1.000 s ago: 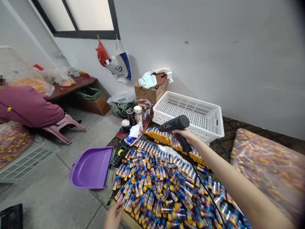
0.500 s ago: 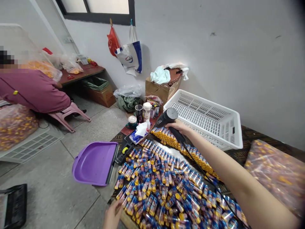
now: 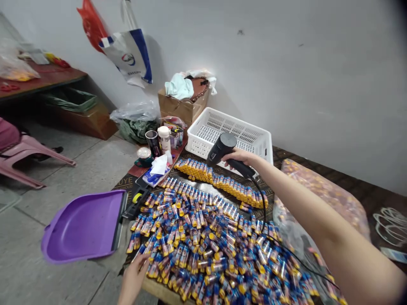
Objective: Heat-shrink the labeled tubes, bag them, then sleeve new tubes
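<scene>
The bare right arm (image 3: 352, 260) extends from the lower right, elbow slightly bent, its forearm (image 3: 292, 195) slanting forward. The right hand (image 3: 238, 157), the higher of the two, is curled in a grip. The left hand (image 3: 132, 274) sits low, fingers bent, thumb slightly apart.

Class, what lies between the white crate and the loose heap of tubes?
In the head view, a stacked bank of tubes lies nearest the white crate, then a neat row of tubes borders the loose heap.
</scene>
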`<state>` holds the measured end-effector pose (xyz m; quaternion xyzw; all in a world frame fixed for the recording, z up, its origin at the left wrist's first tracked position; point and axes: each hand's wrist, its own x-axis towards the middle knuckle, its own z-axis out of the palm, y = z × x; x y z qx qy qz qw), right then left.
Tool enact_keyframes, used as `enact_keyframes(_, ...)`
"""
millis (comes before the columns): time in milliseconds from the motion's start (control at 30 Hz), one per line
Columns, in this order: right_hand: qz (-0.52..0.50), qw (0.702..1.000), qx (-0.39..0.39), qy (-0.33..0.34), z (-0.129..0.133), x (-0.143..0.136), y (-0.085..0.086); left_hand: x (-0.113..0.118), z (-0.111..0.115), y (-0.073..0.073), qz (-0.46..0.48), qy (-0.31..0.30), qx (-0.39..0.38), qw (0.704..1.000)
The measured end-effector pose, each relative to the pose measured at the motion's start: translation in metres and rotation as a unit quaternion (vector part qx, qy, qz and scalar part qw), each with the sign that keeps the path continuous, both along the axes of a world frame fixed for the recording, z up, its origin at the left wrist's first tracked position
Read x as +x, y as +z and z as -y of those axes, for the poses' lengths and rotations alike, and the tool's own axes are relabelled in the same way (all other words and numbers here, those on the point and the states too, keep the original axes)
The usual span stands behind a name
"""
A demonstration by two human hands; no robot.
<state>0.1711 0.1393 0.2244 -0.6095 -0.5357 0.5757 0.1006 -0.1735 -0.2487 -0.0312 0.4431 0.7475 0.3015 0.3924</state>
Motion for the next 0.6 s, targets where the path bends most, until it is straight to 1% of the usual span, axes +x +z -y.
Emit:
enact_keyframes(67,0.02,1.0,-0.007,-0.008,0.006,0.019,0.003,0.002,-0.001,0.001,-0.005,-0.01,0.002,1.0)
enact_keyframes(133,0.038,0.999,-0.014,-0.013,0.011,0.035,0.003,0.003,0.002,0.001,-0.012,-0.007,0.005,1.0)
enact_keyframes(300,0.05,0.998,-0.02,-0.018,0.022,0.07,-0.007,0.013,0.026,0.001,-0.016,0.002,0.005,1.0)
enact_keyframes(400,0.044,0.998,-0.023,-0.024,0.031,0.095,-0.011,0.026,0.043,0.007,-0.01,0.011,-0.005,1.0)
enact_keyframes(467,0.04,0.998,-0.03,-0.031,0.04,0.115,-0.011,0.038,0.05,0.011,-0.005,0.012,-0.01,1.0)
enact_keyframes(600,0.031,0.997,-0.038,-0.054,0.068,0.162,-0.005,0.065,0.055,0.016,-0.006,0.005,-0.021,1.0)
